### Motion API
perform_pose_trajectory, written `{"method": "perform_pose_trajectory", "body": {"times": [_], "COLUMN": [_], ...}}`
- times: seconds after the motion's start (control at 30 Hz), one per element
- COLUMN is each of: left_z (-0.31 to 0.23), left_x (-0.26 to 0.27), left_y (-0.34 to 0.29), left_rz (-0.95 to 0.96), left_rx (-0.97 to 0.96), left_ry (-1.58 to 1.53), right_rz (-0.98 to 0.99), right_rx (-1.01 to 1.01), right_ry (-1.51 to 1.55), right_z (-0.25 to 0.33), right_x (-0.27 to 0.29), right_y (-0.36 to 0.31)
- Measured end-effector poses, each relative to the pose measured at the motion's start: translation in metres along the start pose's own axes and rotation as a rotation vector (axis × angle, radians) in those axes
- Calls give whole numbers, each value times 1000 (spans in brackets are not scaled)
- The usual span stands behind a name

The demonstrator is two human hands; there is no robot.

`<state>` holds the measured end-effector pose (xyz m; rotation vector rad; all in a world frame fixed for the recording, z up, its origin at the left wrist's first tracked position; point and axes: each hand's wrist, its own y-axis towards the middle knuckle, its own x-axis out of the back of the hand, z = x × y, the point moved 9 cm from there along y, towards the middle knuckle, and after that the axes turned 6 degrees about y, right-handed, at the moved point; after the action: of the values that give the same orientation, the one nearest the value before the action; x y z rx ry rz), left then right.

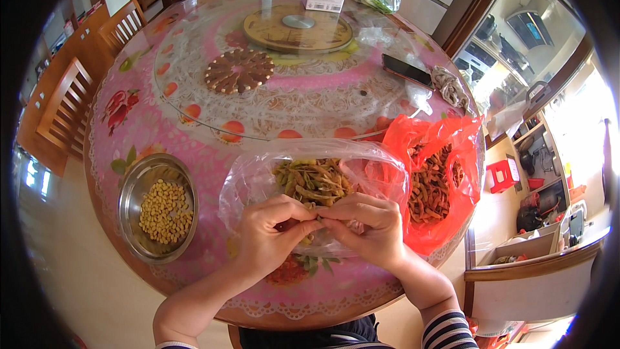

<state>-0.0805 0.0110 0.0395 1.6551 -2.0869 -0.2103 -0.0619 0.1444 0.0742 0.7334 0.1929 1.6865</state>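
Both hands pinch one bean pod [314,222] just this side of the clear bag [255,178]: left hand [271,236] and right hand [368,232] closed on it, fingertips touching. Best to split along the seam, thumbs pushing apart. Steel bowl [132,184] of shelled beans left of the bag, red bag [465,142] of pods right, turntable [258,26] beyond.

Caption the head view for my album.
Both hands pinch a bean pod above a clear bag beside a steel bowl.

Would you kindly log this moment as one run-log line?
left hand: pinching bean pod | right hand: pinching same pod | under hands: clear bag | left: metal bowl
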Motion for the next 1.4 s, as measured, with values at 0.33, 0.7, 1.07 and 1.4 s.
{"method": "perform_pose_trajectory", "body": {"times": [0.33,0.7,1.07,1.4], "left_z": [3,3,46,56], "left_x": [1,-1,-22,-35], "left_y": [-1,-1,-15,-21], "left_rz": [-13,12,70,89], "left_rx": [21,18,529,683], "left_ry": [-37,-12,-649,-1056], "right_rz": [15,1,-185,-114], "right_rx": [-24,-48,-223,-201], "right_ry": [-11,3,112,87], "right_z": [3,1,-25,-24], "right_x": [-1,0,3,-3], "right_y": [0,0,-14,-15]}}
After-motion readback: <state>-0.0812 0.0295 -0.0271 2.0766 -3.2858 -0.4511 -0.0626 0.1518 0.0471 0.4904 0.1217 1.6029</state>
